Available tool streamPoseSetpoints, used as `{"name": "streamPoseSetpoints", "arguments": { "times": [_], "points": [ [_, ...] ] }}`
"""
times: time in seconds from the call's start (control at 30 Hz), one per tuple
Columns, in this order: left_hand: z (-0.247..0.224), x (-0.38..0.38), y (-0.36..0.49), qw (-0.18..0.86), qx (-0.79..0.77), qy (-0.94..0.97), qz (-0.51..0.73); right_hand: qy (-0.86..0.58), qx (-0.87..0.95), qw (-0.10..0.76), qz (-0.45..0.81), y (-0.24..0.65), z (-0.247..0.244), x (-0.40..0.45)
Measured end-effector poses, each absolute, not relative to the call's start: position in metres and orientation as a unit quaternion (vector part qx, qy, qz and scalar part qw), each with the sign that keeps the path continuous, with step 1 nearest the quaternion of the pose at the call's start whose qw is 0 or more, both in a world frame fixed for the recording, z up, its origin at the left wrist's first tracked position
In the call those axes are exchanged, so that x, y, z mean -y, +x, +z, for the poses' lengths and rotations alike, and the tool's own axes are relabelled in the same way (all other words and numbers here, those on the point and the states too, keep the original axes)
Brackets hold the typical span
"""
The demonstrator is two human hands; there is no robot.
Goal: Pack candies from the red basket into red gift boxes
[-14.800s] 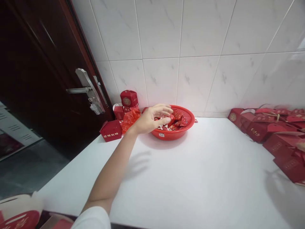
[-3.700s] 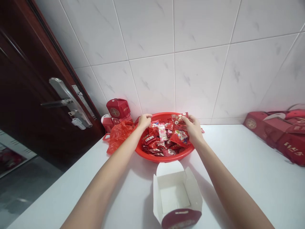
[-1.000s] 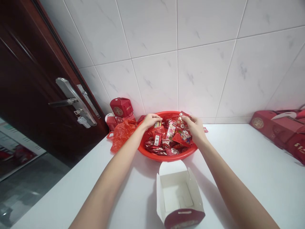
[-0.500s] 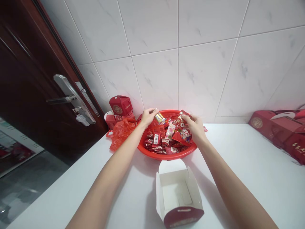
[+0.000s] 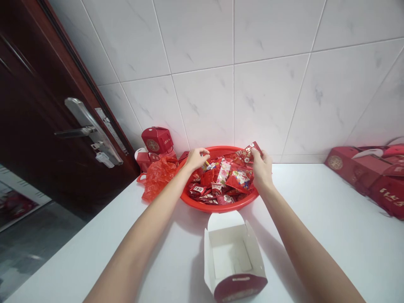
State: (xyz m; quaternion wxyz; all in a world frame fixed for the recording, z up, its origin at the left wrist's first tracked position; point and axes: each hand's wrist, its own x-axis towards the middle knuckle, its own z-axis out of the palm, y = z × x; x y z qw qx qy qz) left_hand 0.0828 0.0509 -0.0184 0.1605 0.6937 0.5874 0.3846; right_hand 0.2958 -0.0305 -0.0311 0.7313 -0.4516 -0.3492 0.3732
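In the head view, my left hand (image 5: pixel 197 159) is closed at the left rim of a red plastic basket (image 5: pixel 202 207), pinching a yellow-wrapped candy (image 5: pixel 207 163) that its fingers mostly hide. Over the basket's right side, my right hand (image 5: pixel 262 169) grips a red packet (image 5: pixel 248 153) with a pale flower pattern between thumb and fingers. Red-wrapped sweets fill the basket, among them a pink-and-white packet (image 5: pixel 223 171). Close in front stands an open paper box (image 5: pixel 240 288), white inside and dark red outside, with its flaps up and nothing in it.
A crumpled red plastic bag (image 5: pixel 160 176) lies left of the basket, with small red gift boxes (image 5: pixel 156 140) stacked behind it. More red boxes (image 5: pixel 362 170) stand at the right against the tiled wall (image 5: pixel 268 97). A dark door (image 5: pixel 34 105) with a metal handle is at the left.
My right hand has lifted the red packet slightly and turned it. My left hand has moved a little lower, covering more of the yellow candy. The view has shifted slightly.
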Motion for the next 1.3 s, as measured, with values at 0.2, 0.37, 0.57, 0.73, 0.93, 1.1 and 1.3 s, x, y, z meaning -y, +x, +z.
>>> {"name": "streamPoseSetpoints", "arguments": {
  "times": [0.2,0.37,0.57,0.73,0.93,1.1,1.3],
  "points": [
    [-0.015,-0.044,0.087,0.17,-0.572,0.74,0.309,-0.455,0.323,0.736,0.382,0.295,-0.032,0.028],
    [-0.017,-0.038,0.089,0.222,-0.54,0.788,0.196,-0.459,0.327,0.732,0.384,0.295,-0.029,0.031],
    [-0.016,-0.039,0.089,0.25,-0.483,0.825,0.151,-0.451,0.328,0.728,0.398,0.294,-0.028,0.031],
    [-0.003,-0.026,0.097,0.305,-0.396,0.856,0.129,-0.45,0.337,0.729,0.39,0.293,-0.029,0.03],
    [0.008,0.014,0.096,0.204,-0.369,0.894,0.15,-0.445,0.352,0.718,0.404,0.294,-0.03,0.031],
    [-0.003,0.027,0.084,0.244,-0.415,0.874,0.058,-0.447,0.348,0.714,0.411,0.295,-0.031,0.03],
    [-0.012,0.027,0.081,0.272,-0.437,0.791,0.331,-0.436,0.35,0.704,0.437,0.293,-0.025,0.033]
  ]
}}
